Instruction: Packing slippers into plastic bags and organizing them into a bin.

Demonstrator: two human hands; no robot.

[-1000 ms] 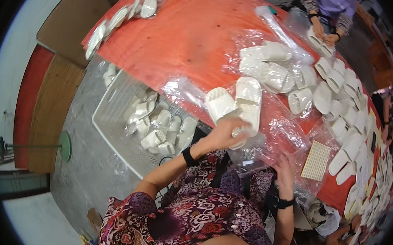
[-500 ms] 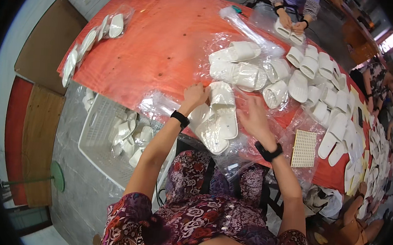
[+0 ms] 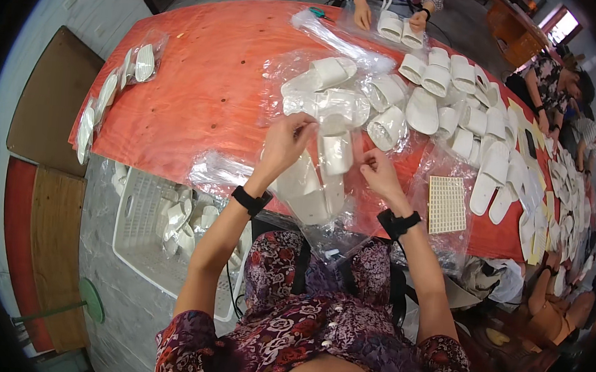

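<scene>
In front of me, at the near edge of the red table, a pair of white slippers [image 3: 335, 153] lies with a clear plastic bag [image 3: 303, 179] around it. My left hand [image 3: 287, 142] is closed at the left of the pair, its fingertips pinching the bag near the far end. On the other side, my right hand [image 3: 381, 177] has its fingers curled and pinched at the film's right side. The thin film is hard to trace at both fingertips. Just beyond, more bagged white slippers [image 3: 328, 106] lie close to my left fingertips.
A stack of clear bags [image 3: 223, 170] lies left of my hands. Below the table edge stands a white plastic basket [image 3: 124, 226] holding bagged slippers. A yellowish sticker sheet [image 3: 447, 205] rests at right. Many loose slippers [image 3: 423, 112] cover the right side. Across, a co-worker's hands [image 3: 418, 20] flank slippers.
My hands have gone from spread around the slippers to pinching at the bag's sides. The view has shifted slightly. The co-worker's hands have moved apart.
</scene>
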